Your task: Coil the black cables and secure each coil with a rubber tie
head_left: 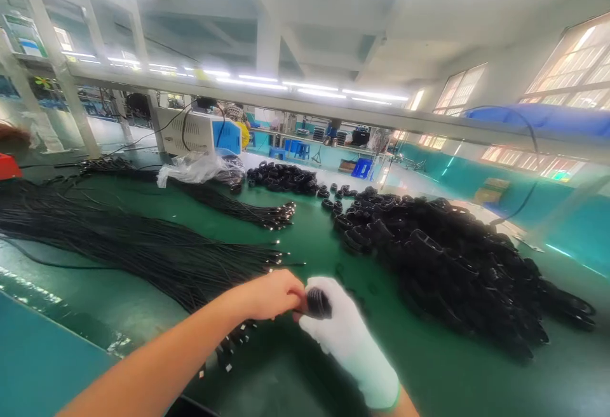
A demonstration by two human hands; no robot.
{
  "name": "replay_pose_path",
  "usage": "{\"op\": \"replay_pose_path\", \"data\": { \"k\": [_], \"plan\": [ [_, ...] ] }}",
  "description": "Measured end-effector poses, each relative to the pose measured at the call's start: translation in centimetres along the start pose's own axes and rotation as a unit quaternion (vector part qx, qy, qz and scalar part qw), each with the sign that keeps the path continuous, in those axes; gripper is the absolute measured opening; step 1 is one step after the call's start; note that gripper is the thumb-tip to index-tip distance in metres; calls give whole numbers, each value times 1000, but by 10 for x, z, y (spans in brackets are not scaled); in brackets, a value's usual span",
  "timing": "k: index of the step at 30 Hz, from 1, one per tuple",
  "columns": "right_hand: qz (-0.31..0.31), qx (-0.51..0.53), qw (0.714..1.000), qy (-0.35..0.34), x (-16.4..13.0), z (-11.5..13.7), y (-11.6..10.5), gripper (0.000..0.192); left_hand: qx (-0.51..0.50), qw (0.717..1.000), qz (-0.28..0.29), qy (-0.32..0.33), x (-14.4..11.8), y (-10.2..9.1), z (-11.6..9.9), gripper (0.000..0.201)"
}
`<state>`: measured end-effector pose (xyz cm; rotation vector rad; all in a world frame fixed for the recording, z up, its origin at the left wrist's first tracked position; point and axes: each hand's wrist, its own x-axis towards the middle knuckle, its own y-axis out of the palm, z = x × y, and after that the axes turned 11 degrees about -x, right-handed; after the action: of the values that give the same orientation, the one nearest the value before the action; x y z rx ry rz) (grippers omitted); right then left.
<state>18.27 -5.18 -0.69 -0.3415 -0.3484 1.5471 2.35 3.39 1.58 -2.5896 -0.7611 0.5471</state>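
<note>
My right hand (331, 315), in a white glove, grips a small black ribbed plastic part (318, 303). My bare left hand (279, 295) meets it at the part's left side, its fingers closed in a pinch; what lies between those fingertips is hidden. Just left of and beneath my left arm runs a thick bundle of black cables (157, 258), their metal-tipped ends pointing toward my hands. A second black cable bundle (248, 210) lies farther back. To the right of my gloved hand spreads a large heap of black plastic parts (443, 264).
A smaller pile of black rings (283, 177) sits at the back of the green table (305, 372). Behind the cables are a clear plastic bag (195, 168) and a white-and-blue machine (200, 131). A metal shelf rail (295, 94) crosses above the table.
</note>
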Motion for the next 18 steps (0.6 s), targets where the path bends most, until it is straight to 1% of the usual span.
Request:
{"op": "replay_pose_path", "data": {
  "k": [1,2,3,4,5,7,10,12,13,14,15,17,18],
  "plan": [
    [47,74,996,-6,-1,0,-2,36,15,1000,-11,2,-1,5,1,25],
    [103,156,982,-21,-3,-2,-4,40,26,1000,-10,-3,-3,10,1,23],
    [151,230,960,-43,-4,-3,-4,42,26,1000,-2,-16,-5,14,0,21],
    [181,289,937,-68,-4,-5,-4,43,7,999,7,-34,-9,17,-2,19],
    [196,332,919,-90,-5,-7,-3,43,-32,998,12,-49,-12,17,-5,16],
    [205,373,897,-116,-4,-10,0,42,-153,987,-4,-52,-17,13,-12,14],
    [210,390,886,-135,-3,-12,7,41,-322,945,-63,0,-20,5,-21,17],
    [206,395,884,-139,-2,-12,10,45,-387,918,-82,35,-20,4,-24,20],
    [199,398,885,-138,-1,-13,10,48,-398,911,-93,52,-19,5,-25,22],
    [191,401,886,-135,-1,-14,10,50,-391,911,-111,69,-19,7,-25,24],
    [185,402,888,-128,0,-15,10,52,-361,919,-135,85,-20,9,-26,26],
    [200,397,889,-106,2,-18,9,51,-243,944,-183,124,-21,13,-28,34],
    [224,397,885,-95,3,-20,9,50,-168,955,-192,148,-21,15,-30,36]
  ]
}}
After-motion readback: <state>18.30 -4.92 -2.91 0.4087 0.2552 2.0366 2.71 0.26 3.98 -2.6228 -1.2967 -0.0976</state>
